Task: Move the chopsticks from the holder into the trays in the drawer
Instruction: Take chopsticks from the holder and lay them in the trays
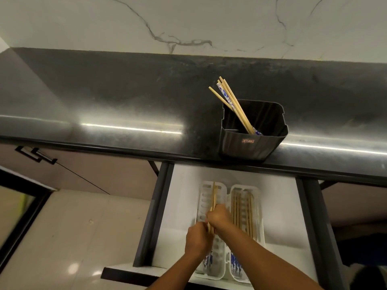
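Observation:
A black holder (254,141) stands at the counter's front edge with several wooden and blue-patterned chopsticks (231,101) leaning out to the left. Below it the white drawer (280,206) is pulled out with two white slotted trays side by side. Over the left tray (204,197), my left hand (196,239) and my right hand (218,218) both grip a small bundle of wooden chopsticks (213,197), whose tips point toward the counter. The right tray (254,197) holds several wooden chopsticks. Blue-patterned chopsticks lie at the near ends of both trays, partly hidden by my arms.
The dark counter (104,97) stretches left and right under a marble wall. The drawer has dark side rails (155,212). A cabinet door with a black handle (35,154) is at the left, above a pale tiled floor (73,237).

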`<state>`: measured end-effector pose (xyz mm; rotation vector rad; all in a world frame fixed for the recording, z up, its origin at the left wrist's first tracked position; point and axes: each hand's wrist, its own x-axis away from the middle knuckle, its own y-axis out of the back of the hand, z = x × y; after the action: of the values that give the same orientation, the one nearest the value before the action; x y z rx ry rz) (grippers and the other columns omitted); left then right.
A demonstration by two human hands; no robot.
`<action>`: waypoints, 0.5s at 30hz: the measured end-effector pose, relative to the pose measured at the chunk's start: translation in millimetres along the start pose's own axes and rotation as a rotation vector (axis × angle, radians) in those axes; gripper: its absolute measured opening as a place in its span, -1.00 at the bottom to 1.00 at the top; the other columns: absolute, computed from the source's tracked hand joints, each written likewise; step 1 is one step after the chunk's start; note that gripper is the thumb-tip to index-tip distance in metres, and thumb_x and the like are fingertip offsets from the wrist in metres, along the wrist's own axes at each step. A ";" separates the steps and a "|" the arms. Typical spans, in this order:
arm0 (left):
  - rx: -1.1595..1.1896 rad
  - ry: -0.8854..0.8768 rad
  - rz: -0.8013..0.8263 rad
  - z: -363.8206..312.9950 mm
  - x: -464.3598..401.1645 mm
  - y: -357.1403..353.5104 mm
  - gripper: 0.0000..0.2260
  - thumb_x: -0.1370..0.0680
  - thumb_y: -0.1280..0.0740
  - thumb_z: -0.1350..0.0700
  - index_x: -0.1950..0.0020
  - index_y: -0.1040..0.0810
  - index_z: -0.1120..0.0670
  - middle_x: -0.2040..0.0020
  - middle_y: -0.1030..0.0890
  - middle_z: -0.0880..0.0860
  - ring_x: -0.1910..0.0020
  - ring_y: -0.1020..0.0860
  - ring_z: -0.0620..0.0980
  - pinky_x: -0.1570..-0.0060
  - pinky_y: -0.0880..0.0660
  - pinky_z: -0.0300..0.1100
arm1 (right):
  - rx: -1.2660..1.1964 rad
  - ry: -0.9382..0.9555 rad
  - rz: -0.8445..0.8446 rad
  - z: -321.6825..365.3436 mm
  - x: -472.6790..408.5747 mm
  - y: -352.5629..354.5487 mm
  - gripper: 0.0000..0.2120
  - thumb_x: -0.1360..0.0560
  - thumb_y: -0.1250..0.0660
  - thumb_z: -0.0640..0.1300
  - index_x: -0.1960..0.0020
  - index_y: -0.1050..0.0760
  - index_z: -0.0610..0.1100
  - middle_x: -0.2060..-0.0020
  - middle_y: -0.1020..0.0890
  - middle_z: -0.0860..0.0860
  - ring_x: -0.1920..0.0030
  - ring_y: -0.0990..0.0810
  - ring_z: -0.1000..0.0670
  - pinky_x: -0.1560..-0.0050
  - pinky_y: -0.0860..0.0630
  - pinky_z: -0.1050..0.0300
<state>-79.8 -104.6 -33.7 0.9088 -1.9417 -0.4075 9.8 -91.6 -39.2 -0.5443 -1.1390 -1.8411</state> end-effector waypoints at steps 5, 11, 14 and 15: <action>-0.011 0.040 -0.019 0.6 -3.6 -7.2 -0.85 -0.57 -0.19 0.17 0.13 -0.53 0.10 -0.01 -0.62 0.17 0.15 -0.50 0.05 0.08 -0.47 -0.15 | 0.001 -0.045 0.037 3.2 -12.3 -6.3 -0.84 -0.54 -0.27 -0.23 -0.11 -0.51 -0.22 -0.02 -0.62 -0.13 0.04 -0.61 -0.10 -0.02 -0.60 0.05; -0.016 0.046 -0.035 -1.0 -4.4 -14.4 -0.76 -0.64 -0.11 0.20 -0.11 -0.56 0.17 -0.09 -0.63 0.14 -0.04 -0.61 0.04 -0.06 -0.56 -0.19 | -0.039 -0.122 0.101 -1.1 -22.7 -14.9 -0.79 -0.52 -0.32 -0.24 -0.14 -0.47 -0.21 0.00 -0.56 -0.09 0.02 -0.53 -0.08 -0.05 -0.54 0.07; 0.002 0.105 -0.001 -3.6 -2.2 -15.5 -0.73 -0.67 -0.07 0.15 -0.24 -0.52 0.14 -0.19 -0.60 0.11 -0.14 -0.59 0.03 -0.16 -0.52 -0.20 | -0.057 -0.146 0.112 -1.8 -24.7 -19.8 -0.79 -0.54 -0.25 -0.29 -0.16 -0.48 -0.25 -0.08 -0.59 -0.15 -0.08 -0.60 -0.13 -0.14 -0.57 0.00; -0.003 0.123 0.010 -3.8 -1.8 -15.7 -0.72 -0.67 -0.06 0.14 -0.26 -0.50 0.14 -0.21 -0.59 0.11 -0.16 -0.58 0.03 -0.17 -0.51 -0.21 | -0.065 -0.151 0.114 -1.0 -23.7 -20.1 -0.78 -0.54 -0.23 -0.30 -0.17 -0.47 -0.26 -0.10 -0.59 -0.17 -0.09 -0.60 -0.14 -0.14 -0.57 -0.01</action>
<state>-69.3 -113.5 -42.2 0.9012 -1.8318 -0.3406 5.0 -77.9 -66.7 -0.7809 -1.1260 -1.7667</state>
